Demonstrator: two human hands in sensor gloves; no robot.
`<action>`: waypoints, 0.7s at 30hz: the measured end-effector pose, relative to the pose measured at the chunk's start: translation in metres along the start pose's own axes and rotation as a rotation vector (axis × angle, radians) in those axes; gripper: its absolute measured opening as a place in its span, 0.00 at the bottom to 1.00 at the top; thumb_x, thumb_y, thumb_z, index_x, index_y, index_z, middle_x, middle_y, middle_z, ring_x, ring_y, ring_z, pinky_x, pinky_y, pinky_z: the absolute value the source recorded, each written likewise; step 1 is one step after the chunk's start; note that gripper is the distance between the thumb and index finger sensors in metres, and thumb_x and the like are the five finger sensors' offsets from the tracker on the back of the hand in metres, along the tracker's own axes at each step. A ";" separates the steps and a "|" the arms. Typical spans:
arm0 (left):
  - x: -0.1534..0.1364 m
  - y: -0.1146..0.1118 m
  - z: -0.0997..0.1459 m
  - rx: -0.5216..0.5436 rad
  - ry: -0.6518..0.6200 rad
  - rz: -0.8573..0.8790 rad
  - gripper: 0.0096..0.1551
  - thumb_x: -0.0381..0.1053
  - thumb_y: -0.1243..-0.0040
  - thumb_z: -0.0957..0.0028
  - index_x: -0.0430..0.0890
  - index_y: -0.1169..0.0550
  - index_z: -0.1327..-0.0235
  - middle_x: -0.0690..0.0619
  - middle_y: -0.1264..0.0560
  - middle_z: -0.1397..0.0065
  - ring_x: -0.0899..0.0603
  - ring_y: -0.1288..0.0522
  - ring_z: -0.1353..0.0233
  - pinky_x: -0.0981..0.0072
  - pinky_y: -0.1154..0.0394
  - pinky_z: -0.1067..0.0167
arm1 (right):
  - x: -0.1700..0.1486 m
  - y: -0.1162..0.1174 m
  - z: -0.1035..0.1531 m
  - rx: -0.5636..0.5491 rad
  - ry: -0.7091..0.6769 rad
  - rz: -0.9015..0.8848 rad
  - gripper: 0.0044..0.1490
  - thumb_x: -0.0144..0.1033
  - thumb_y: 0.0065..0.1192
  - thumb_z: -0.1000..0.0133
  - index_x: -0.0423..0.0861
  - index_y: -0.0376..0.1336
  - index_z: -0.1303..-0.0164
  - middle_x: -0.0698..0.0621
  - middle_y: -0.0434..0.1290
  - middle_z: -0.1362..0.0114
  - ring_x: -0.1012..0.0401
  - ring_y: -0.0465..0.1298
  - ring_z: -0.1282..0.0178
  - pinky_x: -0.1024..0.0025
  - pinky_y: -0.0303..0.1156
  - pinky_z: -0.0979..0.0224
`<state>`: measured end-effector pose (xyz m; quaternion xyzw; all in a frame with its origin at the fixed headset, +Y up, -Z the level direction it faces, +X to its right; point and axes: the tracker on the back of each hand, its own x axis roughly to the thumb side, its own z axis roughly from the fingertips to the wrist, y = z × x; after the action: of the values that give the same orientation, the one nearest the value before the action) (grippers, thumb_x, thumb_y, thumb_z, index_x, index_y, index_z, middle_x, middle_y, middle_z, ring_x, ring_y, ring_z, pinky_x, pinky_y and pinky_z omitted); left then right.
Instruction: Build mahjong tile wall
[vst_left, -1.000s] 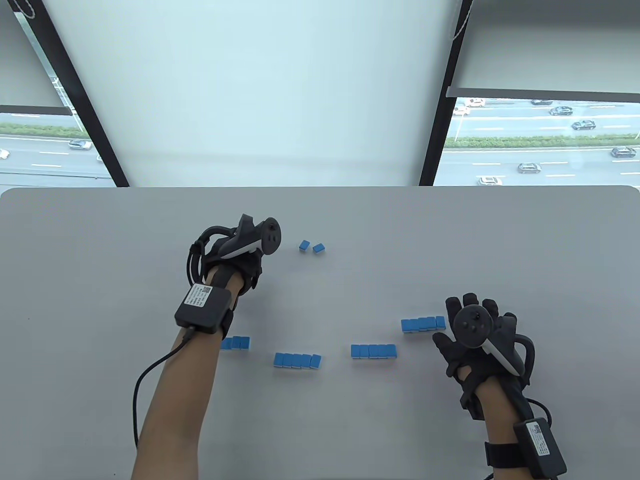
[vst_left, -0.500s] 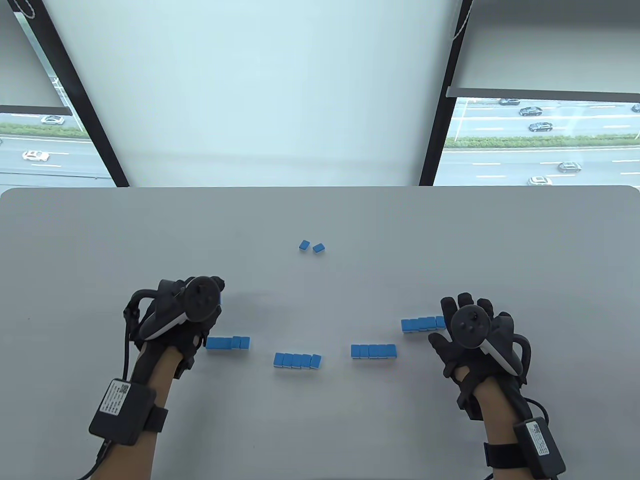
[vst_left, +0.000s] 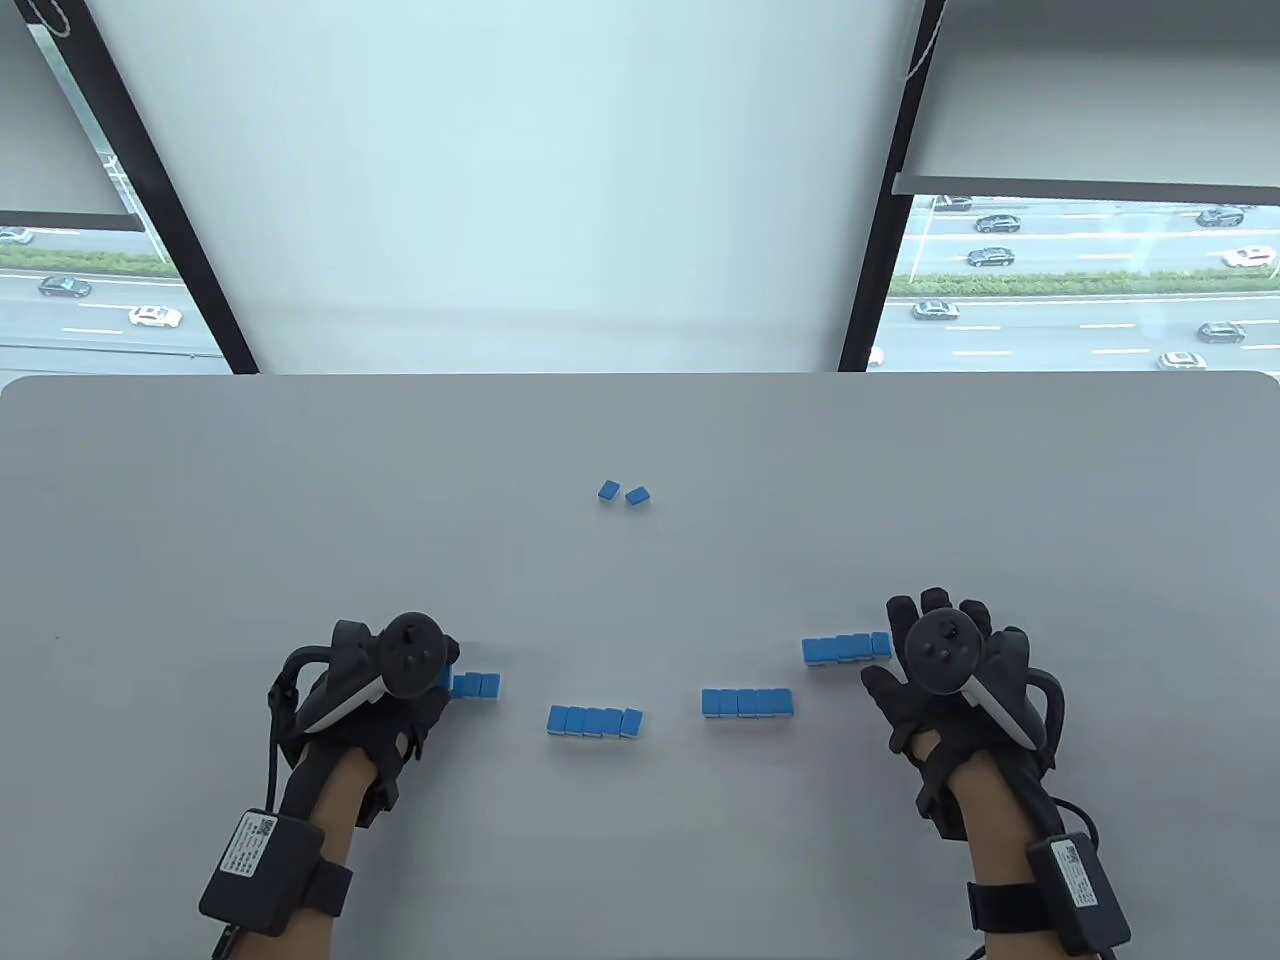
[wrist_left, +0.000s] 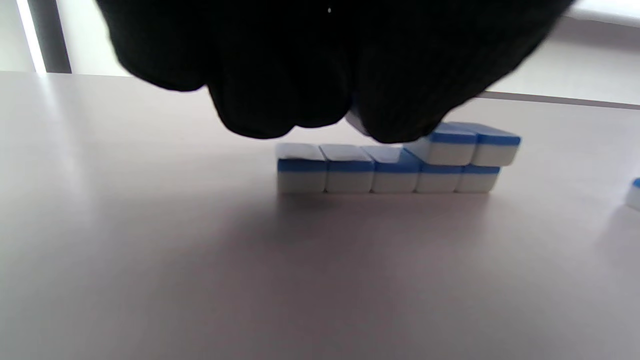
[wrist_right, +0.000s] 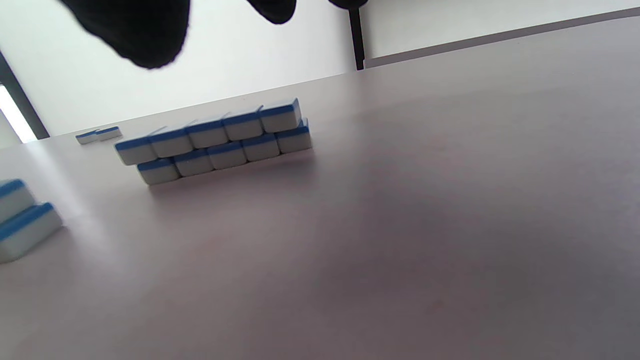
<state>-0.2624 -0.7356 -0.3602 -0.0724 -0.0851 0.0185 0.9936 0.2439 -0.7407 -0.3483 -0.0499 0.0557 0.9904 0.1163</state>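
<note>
Four short walls of blue-backed mahjong tiles stand near the front of the grey table (vst_left: 640, 440). My left hand (vst_left: 440, 682) is over the left end of the leftmost wall (vst_left: 478, 685). In the left wrist view that wall (wrist_left: 390, 175) has a bottom row of several tiles and two tiles on top at its right end. The left hand's fingers (wrist_left: 300, 75) pinch a tile (wrist_left: 356, 123), mostly hidden, just above the bottom row beside the two top tiles. My right hand (vst_left: 905, 650) rests with fingers spread at the right end of the rightmost wall (vst_left: 845, 648), two tiles high (wrist_right: 215, 140).
Two loose tiles (vst_left: 610, 490) (vst_left: 637, 495) lie apart at mid-table. Two more short walls stand between my hands, one left of centre (vst_left: 595, 720) and one right of centre (vst_left: 747, 702). Windows lie beyond the table's far edge.
My left hand has come back from beside the loose tiles at mid-table to the leftmost wall, carrying a tile. The right hand has barely moved.
</note>
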 end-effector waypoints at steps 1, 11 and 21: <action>0.001 -0.001 0.000 -0.002 -0.002 -0.003 0.33 0.53 0.27 0.57 0.51 0.23 0.36 0.53 0.23 0.34 0.43 0.20 0.38 0.42 0.25 0.36 | 0.000 0.000 0.000 0.001 0.000 -0.001 0.51 0.62 0.57 0.52 0.58 0.43 0.22 0.51 0.39 0.16 0.41 0.37 0.19 0.35 0.30 0.28; 0.004 -0.004 -0.002 -0.022 -0.013 -0.016 0.33 0.54 0.27 0.57 0.54 0.22 0.36 0.54 0.24 0.33 0.42 0.21 0.36 0.41 0.27 0.35 | 0.002 0.000 0.000 0.006 -0.004 0.014 0.51 0.62 0.57 0.52 0.58 0.43 0.22 0.51 0.39 0.16 0.41 0.37 0.19 0.35 0.30 0.28; 0.007 -0.005 -0.002 -0.025 -0.023 -0.027 0.33 0.54 0.28 0.57 0.54 0.22 0.35 0.53 0.25 0.32 0.42 0.22 0.36 0.41 0.27 0.35 | 0.002 0.000 0.001 0.004 -0.002 0.016 0.51 0.62 0.57 0.52 0.58 0.43 0.22 0.51 0.39 0.16 0.41 0.37 0.19 0.35 0.30 0.28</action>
<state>-0.2547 -0.7404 -0.3607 -0.0832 -0.0978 0.0050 0.9917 0.2418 -0.7400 -0.3479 -0.0482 0.0581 0.9912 0.1087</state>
